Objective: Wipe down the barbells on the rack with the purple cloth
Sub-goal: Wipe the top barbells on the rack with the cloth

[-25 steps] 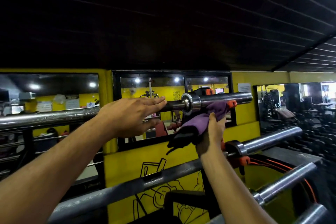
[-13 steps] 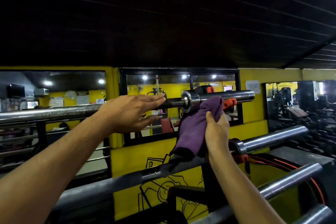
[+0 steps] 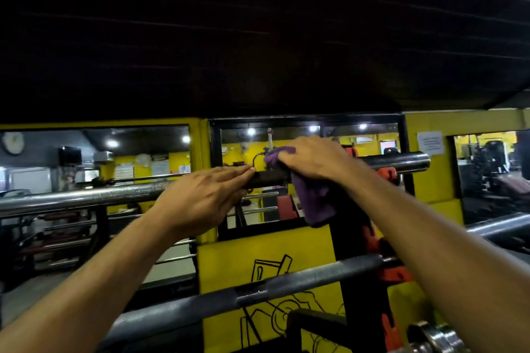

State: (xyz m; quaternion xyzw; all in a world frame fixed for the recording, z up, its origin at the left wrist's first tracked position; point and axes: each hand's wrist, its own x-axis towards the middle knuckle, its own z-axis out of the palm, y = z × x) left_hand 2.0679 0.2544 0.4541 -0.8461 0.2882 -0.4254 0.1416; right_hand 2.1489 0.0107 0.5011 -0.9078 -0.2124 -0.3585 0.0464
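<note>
The right hand [image 3: 312,158] lies on top of the top barbell [image 3: 86,197], palm down, with the purple cloth [image 3: 311,195] trapped under it. The fingers bend over the cloth and the bar together, so the hand grips the cloth against the metal; how far the fingers wrap round the far side cannot be told. One bunched corner of the cloth sticks out past the fingertips toward the left, and the rest hangs down below the bar in a loose, darker fold, ending near the upper edge of the yellow wall panel [image 3: 266,261].

The left hand [image 3: 205,198] sits just to the left of the cloth, on the same bar. Its fingers are straight and held together, lying along the top of the shaft with the tips on the dark stretch of bar beside the cloth, and the thumb is tucked underneath. It holds nothing beyond resting on the bar.

The top barbell runs level across the rack [image 3: 350,249]. Its left length is bright chrome with some specks, the stretch between the hands looks dark and matte, and its right sleeve [image 3: 401,160] juts out past the orange rack hook [image 3: 387,173] at the rack's right side. A lower barbell [image 3: 286,284], grey and knurled, crosses below both forearms, slanting up to the right.
</note>
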